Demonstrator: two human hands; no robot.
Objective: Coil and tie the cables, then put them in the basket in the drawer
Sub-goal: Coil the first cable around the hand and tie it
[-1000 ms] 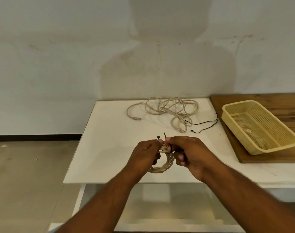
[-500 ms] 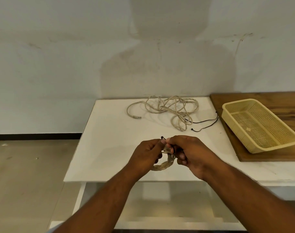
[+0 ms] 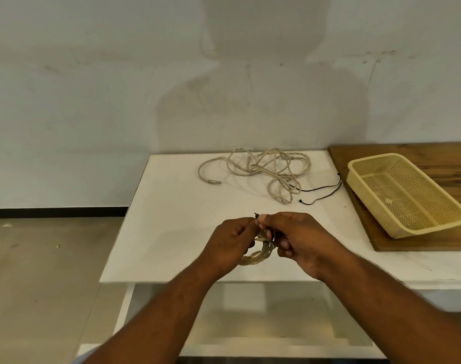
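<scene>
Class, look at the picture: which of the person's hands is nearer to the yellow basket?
Right. The right hand is left of the basket and nearer the camera; the left hand is farther left, beyond the right one.

We see the left hand (image 3: 233, 240) and right hand (image 3: 300, 237) pinching a small coiled cable (image 3: 258, 254) above the white surface (image 3: 171, 219), a black tie end (image 3: 256, 214) poking up between them. Behind lies a tangled cable (image 3: 266, 169), two black ties (image 3: 306, 203) beside it; a yellow mesh basket (image 3: 405, 195) rests on a wooden board (image 3: 447, 164)
</scene>
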